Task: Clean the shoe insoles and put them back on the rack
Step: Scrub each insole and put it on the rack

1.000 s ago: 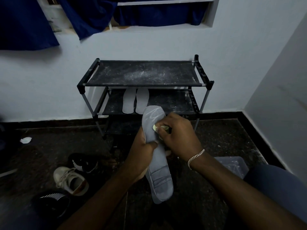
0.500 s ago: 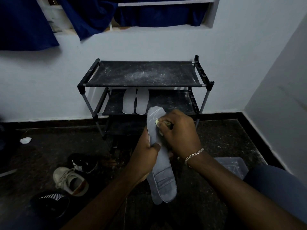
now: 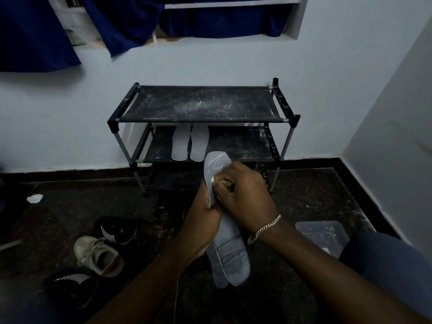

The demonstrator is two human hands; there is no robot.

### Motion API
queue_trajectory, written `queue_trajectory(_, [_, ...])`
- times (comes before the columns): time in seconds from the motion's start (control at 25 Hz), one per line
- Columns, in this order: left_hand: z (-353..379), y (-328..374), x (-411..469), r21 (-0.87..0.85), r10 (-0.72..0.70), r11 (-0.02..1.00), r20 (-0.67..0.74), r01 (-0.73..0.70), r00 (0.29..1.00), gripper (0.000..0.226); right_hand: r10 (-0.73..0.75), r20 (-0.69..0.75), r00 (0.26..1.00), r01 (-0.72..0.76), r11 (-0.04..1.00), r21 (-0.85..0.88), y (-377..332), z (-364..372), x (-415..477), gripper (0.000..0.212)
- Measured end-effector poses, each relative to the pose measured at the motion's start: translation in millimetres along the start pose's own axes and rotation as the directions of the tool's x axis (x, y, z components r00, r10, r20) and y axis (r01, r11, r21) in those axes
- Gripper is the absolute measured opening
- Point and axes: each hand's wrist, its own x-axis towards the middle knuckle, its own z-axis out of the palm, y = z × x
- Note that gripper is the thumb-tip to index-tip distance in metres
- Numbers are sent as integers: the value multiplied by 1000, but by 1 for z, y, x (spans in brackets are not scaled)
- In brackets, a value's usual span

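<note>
Grey insole, streaky w/ whitish marks near the toe, left hand grips its middle & right hand pinches a yellowish sponge onto it.

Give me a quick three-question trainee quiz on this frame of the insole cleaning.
1. True or false: two pale insoles lie side by side on the middle shelf of the rack.
2. Which hand grips the grey insole around its middle? A) left B) right C) neither
3. Fill in: the right hand, holding a yellowish scrubber against that insole, wears a ___ on its wrist.
Key: 1 true; 2 A, the left hand; 3 bracelet.
</note>
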Motion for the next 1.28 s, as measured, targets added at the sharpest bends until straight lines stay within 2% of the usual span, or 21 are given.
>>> queue_trajectory(0.12, [-1, -1, -4, 14, -51, 999, 17, 51, 999, 63, 50, -78, 996, -52, 998, -21, 12, -7, 7, 4])
queue_trajectory(0.2, [-1, -3, -4, 19, -56, 998, 29, 56, 998, 62, 58, -118, 991, -60, 998, -12, 12, -7, 11, 4])
queue_trajectory(0.36, [0, -2, -3, 4, -13, 1000, 25, 13, 1000, 60, 28, -30, 999, -27, 1000, 6, 2, 0, 2, 3])
queue_trajectory(0.52, [-2, -3, -4, 9, -42, 999, 61, 42, 997, 69, 64, -129, 990, -66, 998, -11, 14, -6, 11, 5])
queue_trajectory(0.72, [-1, -1, -5, 33, -4, 999, 55, 2, 998, 69, 31, -64, 997, -30, 999, 12, 6, 0, 6, 5])
queue_trajectory(0.92, [-3, -1, -3, 28, -40, 999, 49, 38, 998, 70, 54, -138, 989, -55, 998, 0, 13, -6, 15, 4])
queue_trajectory(1.12, [-4, 1, -3, 8, -47, 999, 61, 47, 997, 69, 20, -65, 998, -19, 1000, 11, 8, -4, 6, 4])
queue_trajectory(1.28, [-4, 0, -3, -50, -91, 994, 87, 96, 992, 71, 55, -145, 988, -55, 998, 0, 16, -14, 14, 4])
